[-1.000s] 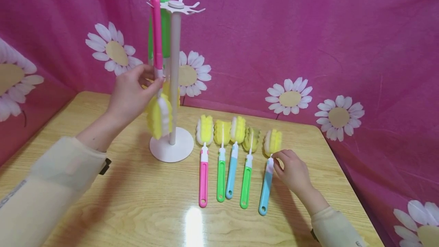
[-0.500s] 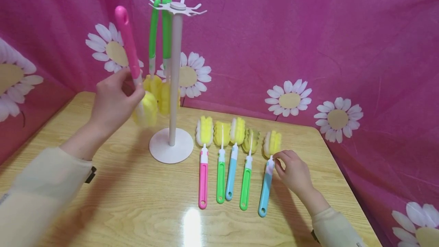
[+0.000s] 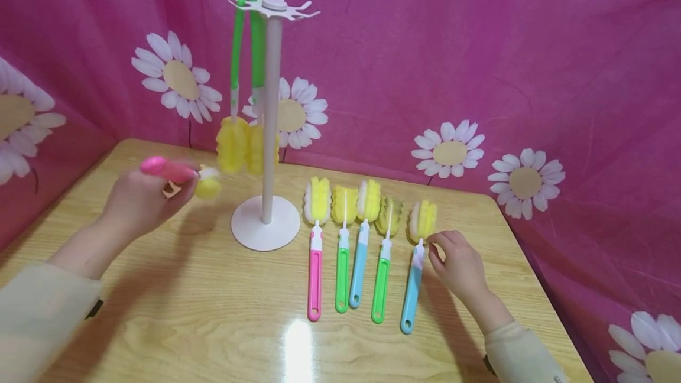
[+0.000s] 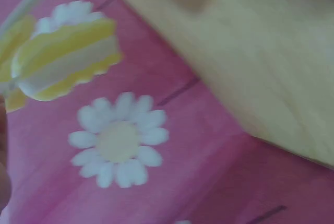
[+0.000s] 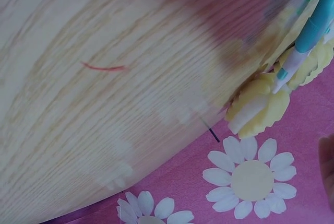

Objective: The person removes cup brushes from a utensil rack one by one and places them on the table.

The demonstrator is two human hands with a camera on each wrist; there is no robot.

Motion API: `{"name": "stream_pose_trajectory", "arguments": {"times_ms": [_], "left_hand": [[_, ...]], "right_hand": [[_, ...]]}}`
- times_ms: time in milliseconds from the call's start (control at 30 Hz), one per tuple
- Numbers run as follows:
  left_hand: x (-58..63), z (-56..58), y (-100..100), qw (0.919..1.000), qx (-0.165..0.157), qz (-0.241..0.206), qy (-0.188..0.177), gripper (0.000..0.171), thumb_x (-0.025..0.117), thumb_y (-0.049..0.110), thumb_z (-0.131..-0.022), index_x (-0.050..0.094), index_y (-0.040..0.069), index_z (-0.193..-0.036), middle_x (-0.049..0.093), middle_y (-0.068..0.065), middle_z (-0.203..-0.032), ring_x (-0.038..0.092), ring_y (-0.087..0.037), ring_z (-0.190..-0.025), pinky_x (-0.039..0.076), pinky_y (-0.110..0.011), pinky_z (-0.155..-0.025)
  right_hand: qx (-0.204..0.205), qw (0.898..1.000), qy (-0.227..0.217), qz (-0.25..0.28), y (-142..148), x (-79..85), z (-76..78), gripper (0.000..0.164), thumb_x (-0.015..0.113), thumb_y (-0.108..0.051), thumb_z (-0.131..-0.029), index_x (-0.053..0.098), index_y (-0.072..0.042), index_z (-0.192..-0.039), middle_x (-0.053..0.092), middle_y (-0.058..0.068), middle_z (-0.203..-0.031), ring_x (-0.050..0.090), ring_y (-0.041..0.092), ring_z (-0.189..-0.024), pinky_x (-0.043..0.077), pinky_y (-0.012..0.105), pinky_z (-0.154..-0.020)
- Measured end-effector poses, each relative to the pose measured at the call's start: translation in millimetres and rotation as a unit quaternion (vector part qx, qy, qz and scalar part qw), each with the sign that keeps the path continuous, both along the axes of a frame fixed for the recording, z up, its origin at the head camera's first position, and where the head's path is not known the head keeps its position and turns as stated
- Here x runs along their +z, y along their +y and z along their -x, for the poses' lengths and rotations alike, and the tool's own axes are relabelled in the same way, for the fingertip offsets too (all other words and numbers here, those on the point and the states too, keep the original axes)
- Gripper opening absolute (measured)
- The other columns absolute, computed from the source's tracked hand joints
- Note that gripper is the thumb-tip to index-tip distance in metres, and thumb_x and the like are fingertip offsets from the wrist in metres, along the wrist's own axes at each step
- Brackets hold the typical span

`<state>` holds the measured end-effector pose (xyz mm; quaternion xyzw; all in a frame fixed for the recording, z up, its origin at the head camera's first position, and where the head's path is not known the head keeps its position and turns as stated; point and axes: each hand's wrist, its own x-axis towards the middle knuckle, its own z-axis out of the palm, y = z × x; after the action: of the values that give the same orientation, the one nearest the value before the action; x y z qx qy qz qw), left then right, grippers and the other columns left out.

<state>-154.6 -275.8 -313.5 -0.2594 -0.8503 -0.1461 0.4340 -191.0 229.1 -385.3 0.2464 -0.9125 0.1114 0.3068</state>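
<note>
My left hand (image 3: 140,200), at the left over the table, holds a sponge bottle brush with a pink handle (image 3: 165,169). The brush tilts, its yellow-and-white sponge head (image 4: 68,59) pointing away from the hand; motion blurs it. My right hand (image 3: 460,268) is beside the neck of a blue-handled bottle brush (image 3: 412,294), its fingers loosely bent; whether they touch the brush is hard to tell. Between the hands stands a white rack (image 3: 271,117) with hooked arms. Two green-handled bottle brushes (image 3: 237,52) hang from its left side, sponges down.
Several more brushes lie in a row right of the rack's round base (image 3: 266,241): a pink one (image 3: 315,282), green ones (image 3: 380,288) and a blue one (image 3: 359,270). A pink curtain with daisies (image 3: 372,64) borders the wooden table (image 3: 223,318).
My left hand has moved left and down from the rack, carrying the pink brush off it and tipping it over. My right hand has hardly moved beside the blue brush.
</note>
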Motion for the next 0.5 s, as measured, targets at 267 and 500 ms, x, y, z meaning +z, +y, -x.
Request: {"name": "stream_pose_trajectory", "arguments": {"times_ms": [267, 500], "left_hand": [[-57.4, -2.3, -19.0, 0.9824, -0.087, 0.165, 0.008, 0.023, 0.041, 0.001, -0.096, 0.065, 0.0, -0.096, 0.069, -0.014, -0.091, 0.067, -0.029, -0.077, 0.055, -0.041, -0.063], [-73.2, 0.7, -10.6, 0.9667, -0.071, 0.238, -0.061, 0.027, 0.043, -0.008, -0.088, 0.062, 0.002, -0.103, 0.066, -0.013, -0.104, 0.066, -0.03, -0.09, 0.055, -0.042, -0.074]], "right_hand": [[-0.006, 1.0, -0.009, -0.002, 2.6, -1.2, -2.7, 0.012, 0.067, 0.001, -0.072, 0.067, -0.005, -0.081, 0.063, 0.006, -0.078, 0.058, 0.023, -0.075, 0.048, 0.037, -0.052], [-0.005, 1.0, -0.005, -0.004, 3.0, -1.2, -3.3, 0.012, 0.068, 0.001, -0.072, 0.067, -0.006, -0.082, 0.064, 0.006, -0.078, 0.058, 0.023, -0.074, 0.048, 0.037, -0.053]]}}
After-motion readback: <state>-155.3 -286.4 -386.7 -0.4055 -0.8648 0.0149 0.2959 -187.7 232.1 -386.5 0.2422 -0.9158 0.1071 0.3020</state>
